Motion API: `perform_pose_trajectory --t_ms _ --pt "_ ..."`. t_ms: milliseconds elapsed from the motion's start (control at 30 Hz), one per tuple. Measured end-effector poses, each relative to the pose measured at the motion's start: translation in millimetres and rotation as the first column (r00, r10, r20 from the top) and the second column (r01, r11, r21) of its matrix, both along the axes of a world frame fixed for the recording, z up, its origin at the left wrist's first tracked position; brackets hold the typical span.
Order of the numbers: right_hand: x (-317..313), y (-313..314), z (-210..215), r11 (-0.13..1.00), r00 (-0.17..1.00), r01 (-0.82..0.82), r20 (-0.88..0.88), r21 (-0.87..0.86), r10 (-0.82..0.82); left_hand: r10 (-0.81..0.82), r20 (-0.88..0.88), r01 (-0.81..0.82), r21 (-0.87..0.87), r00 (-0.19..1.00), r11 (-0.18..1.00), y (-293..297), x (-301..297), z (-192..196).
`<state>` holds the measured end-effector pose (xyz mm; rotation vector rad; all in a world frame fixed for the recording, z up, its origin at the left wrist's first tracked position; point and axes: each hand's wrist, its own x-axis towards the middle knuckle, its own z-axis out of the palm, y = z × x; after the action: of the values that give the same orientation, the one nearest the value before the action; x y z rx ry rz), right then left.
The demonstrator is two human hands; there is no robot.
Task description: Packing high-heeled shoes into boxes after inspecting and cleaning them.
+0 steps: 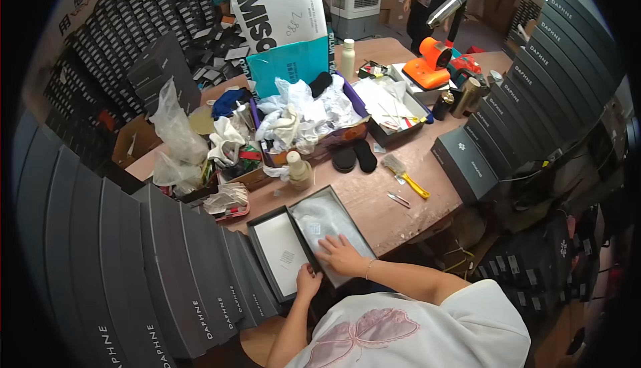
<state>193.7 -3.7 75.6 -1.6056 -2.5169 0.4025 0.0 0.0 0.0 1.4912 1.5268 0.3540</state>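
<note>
**Open shoe box at the table edge: hands, contents, surrounding containers**

Right hand (340, 254): fingers spread, palm flat on the white wrapping paper (327, 224) lining the box base (364, 234). Nothing pinched.

Left hand (308, 280): fingers curled on the near rim where the box base meets its lid (284, 254). How firmly it grips cannot be told.

Handling note: the paper looks thin and crinkly, so a flat palm working outward from the middle should smooth it better than fingertips. The left hand is best kept on the rim, since the box sits close to the table edge.

Box base: dark grey, directly under the right hand. It holds the paper only, and whatever lies beneath is hidden.

Lid: just left of the base, touching it, inner side up, white, otherwise bare.

Beyond the hands:
- small cream bottle (298, 170), upright, near the box's far corner
- purple tray (347, 131), heaped with crumpled white paper and plastic
- shallow dark tray (394, 124), right of that, holding loose sheets
- yellow-handled brush (404, 174) and tweezers (398, 199), loose on the table to the right

Left of the hands: a row of closed grey boxes (167, 274), standing on edge.
</note>
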Motion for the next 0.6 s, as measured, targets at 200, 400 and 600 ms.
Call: perform_pose_trajectory --t_ms 200,400,600 --pt "32 -24 44 0.996 0.986 -0.039 -0.165 -0.075 0.026 -0.007 -0.055 0.018 0.208 0.998 0.978 0 8 60" --pt "90 -41 57 0.917 0.563 0.234 -0.724 -0.323 -0.399 0.286 0.83 -0.153 -0.242 0.478 0.958 -72 1 224" --pt "104 -24 30 0.69 0.463 0.357 -0.523 -0.629 -0.716 0.035 0.186 -0.094 0.321 0.982 0.943 -50 47 99"
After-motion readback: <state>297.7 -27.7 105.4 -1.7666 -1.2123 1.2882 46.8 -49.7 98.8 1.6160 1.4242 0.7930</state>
